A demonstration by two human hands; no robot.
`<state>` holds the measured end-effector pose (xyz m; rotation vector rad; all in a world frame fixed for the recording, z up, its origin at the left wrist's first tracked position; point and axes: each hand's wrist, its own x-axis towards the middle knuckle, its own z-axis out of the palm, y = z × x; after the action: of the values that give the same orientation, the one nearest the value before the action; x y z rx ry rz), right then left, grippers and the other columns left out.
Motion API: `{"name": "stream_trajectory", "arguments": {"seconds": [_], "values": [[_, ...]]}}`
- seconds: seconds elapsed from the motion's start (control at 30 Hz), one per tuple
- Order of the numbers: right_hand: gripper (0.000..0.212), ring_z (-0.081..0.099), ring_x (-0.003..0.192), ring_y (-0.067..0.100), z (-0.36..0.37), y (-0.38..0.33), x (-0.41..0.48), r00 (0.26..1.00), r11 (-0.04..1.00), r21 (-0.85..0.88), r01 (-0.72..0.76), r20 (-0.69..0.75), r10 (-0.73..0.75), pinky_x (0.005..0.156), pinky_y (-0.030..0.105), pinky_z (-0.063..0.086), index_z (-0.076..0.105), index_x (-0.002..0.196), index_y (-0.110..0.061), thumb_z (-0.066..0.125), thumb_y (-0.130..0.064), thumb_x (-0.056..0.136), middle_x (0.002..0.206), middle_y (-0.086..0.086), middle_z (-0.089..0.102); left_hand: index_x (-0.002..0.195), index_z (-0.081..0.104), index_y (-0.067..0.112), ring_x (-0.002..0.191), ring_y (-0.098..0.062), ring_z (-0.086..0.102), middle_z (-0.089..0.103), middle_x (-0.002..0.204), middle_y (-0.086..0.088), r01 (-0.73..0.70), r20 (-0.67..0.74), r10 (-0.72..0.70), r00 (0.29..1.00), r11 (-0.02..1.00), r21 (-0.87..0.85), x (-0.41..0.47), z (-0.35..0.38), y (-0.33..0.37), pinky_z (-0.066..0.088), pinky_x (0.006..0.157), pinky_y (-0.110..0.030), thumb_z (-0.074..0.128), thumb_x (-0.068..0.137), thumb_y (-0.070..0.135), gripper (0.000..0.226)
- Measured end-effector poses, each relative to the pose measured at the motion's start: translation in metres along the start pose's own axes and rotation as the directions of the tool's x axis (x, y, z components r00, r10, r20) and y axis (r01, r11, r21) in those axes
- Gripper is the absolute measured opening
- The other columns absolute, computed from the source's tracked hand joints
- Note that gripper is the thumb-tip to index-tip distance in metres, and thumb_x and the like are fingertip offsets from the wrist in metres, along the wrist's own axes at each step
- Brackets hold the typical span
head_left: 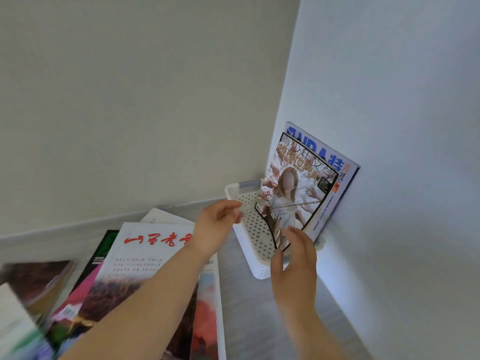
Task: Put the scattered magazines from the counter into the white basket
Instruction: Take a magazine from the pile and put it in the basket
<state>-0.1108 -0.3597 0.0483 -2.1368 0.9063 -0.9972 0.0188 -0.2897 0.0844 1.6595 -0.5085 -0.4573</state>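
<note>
The white perforated basket (253, 229) stands in the counter's corner against the right wall. Two magazines stand upright in it: a blue-titled one (340, 167) at the back and one with a woman on its cover (291, 193) in front, its lower edge curling. My right hand (294, 258) is at that front magazine's bottom corner, fingertips touching or just off it. My left hand (217, 224) hovers by the basket's left wall, fingers loosely curled, holding nothing. A white magazine with red lettering (145, 255) lies on the counter under my left forearm.
Several more magazines (78, 294) lie overlapping on the grey counter (249, 320) at the lower left, blurred at the edge. Walls close the corner behind and to the right of the basket.
</note>
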Motion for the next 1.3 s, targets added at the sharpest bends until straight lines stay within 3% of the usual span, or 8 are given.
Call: {"name": "stream_trajectory", "arguments": {"seconds": [0.13,0.33,0.47,0.7,0.83,1.0,1.13,1.3], "values": [[0.031,0.039,0.127,0.022,0.026,-0.017,-0.043,0.961,0.991,-0.069,0.114,0.262,-0.092,0.098,0.031,0.038,0.053,0.116,-0.012,0.053,-0.011,0.084,0.138,0.008,0.044,0.087,0.06,0.012,0.068,-0.004,0.063,0.064,0.073,0.003,0.125,-0.276,-0.099,0.956,0.989,0.078,-0.065,-0.074,-0.036,0.047,0.074,-0.015,0.047,0.088,0.001,0.017],[0.059,0.013,0.14,0.016,0.086,-0.033,-0.107,0.716,0.98,-0.195,0.048,0.69,0.103,0.113,0.03,0.018,0.018,0.139,-0.023,0.045,-0.037,0.089,0.153,0.0,0.014,0.116,0.057,0.007,0.085,-0.025,0.055,0.062,0.115,-0.018,0.434,-0.451,-0.257,0.855,0.831,0.349,-0.128,-0.149,-0.104,0.044,0.075,-0.032,0.052,0.086,0.009,0.031],[0.074,0.007,0.141,0.02,0.104,-0.033,-0.13,0.652,0.954,-0.301,-0.003,0.722,0.23,0.115,0.033,0.014,0.004,0.141,-0.02,0.048,-0.04,0.086,0.154,0.003,0.007,0.13,0.042,0.015,0.118,-0.033,0.048,0.047,0.133,-0.015,0.475,-0.342,-0.355,0.87,0.789,0.389,-0.138,-0.175,-0.125,0.042,0.1,-0.043,0.057,0.081,0.014,0.052],[0.074,0.003,0.142,0.021,0.11,-0.036,-0.13,0.62,0.92,-0.386,0.073,0.74,0.261,0.115,0.036,0.014,0.003,0.141,-0.024,0.047,-0.043,0.085,0.155,0.003,0.003,0.133,0.029,0.016,0.125,-0.037,0.041,0.048,0.134,-0.015,0.588,-0.378,-0.451,0.808,0.591,0.552,-0.114,-0.175,-0.121,0.038,0.103,-0.045,0.054,0.081,0.043,0.063],[0.072,0.006,0.142,0.022,0.113,-0.035,-0.131,0.633,0.92,-0.387,0.07,0.73,0.259,0.115,0.037,0.018,0.006,0.14,-0.027,0.048,-0.045,0.084,0.154,0.001,0.004,0.126,0.04,0.005,0.113,-0.037,0.052,0.056,0.123,-0.02,0.647,-0.391,-0.519,0.76,0.659,0.383,-0.098,-0.186,-0.12,0.043,0.098,-0.043,0.054,0.084,0.037,0.055],[0.073,0.01,0.141,0.021,0.114,-0.035,-0.129,0.65,0.932,-0.362,0.014,0.711,0.266,0.113,0.037,0.023,0.01,0.139,-0.028,0.052,-0.042,0.082,0.154,-0.001,0.008,0.098,0.056,0.002,0.058,-0.019,0.046,0.047,0.061,-0.007,0.651,-0.336,-0.558,0.759,0.677,0.345,-0.085,-0.198,-0.108,0.033,0.054,-0.026,0.042,0.091,0.038,0.04],[0.072,0.014,0.14,0.021,0.111,-0.033,-0.129,0.659,0.947,-0.322,-0.011,0.71,0.249,0.112,0.036,0.027,0.013,0.138,-0.028,0.055,-0.04,0.081,0.153,-0.001,0.011,0.096,0.051,0.008,0.065,-0.022,0.052,0.061,0.08,-0.015,0.595,-0.25,-0.54,0.804,0.725,0.347,-0.078,-0.194,-0.104,0.038,0.056,-0.026,0.047,0.091,0.025,0.018],[0.057,0.034,0.131,0.022,0.107,-0.031,-0.121,0.757,0.963,-0.084,-0.256,0.603,0.254,0.11,0.032,0.028,0.034,0.132,-0.013,0.058,-0.012,0.08,0.142,0.009,0.036,0.121,0.048,0.006,0.091,-0.029,0.057,0.062,0.109,-0.018,0.354,-0.16,-0.317,0.935,0.805,0.476,-0.072,-0.183,-0.092,0.046,0.08,-0.034,0.042,0.091,0.011,0.03]]}}
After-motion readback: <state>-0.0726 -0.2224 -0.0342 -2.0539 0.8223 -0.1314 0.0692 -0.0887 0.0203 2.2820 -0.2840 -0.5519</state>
